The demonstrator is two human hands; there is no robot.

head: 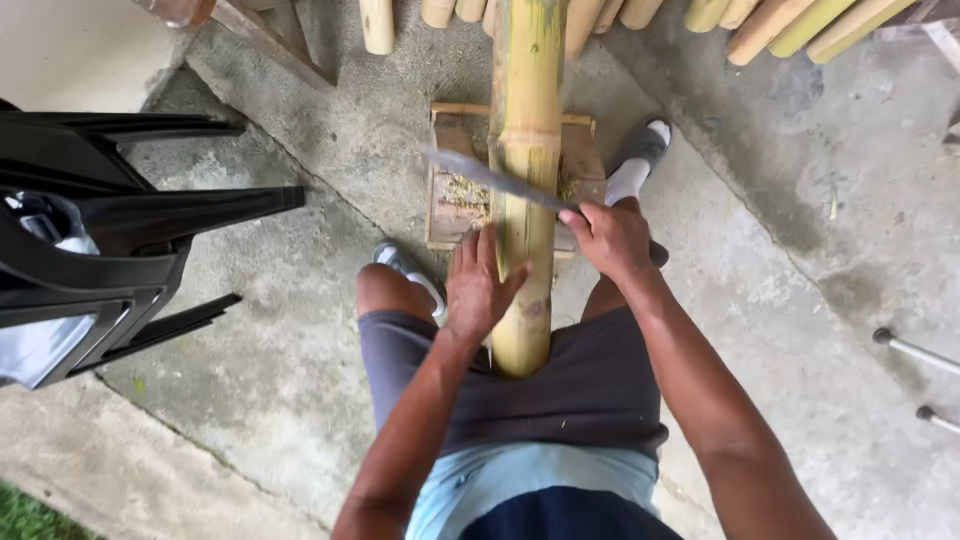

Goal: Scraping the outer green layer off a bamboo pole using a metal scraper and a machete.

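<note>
The left hand point(478, 287) lies flat, fingers spread, its grip open against the bamboo pole point(525, 150), which rests over a wooden block point(452, 205) between the knees. The right hand point(612, 238) grips a long blade point(490, 175) laid across the pole; the handle is hidden

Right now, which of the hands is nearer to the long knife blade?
Right. The right hand grips the knife blade's handle end, beside the bamboo pole. The left hand rests flat on the pole, below the blade and apart from it.
</note>
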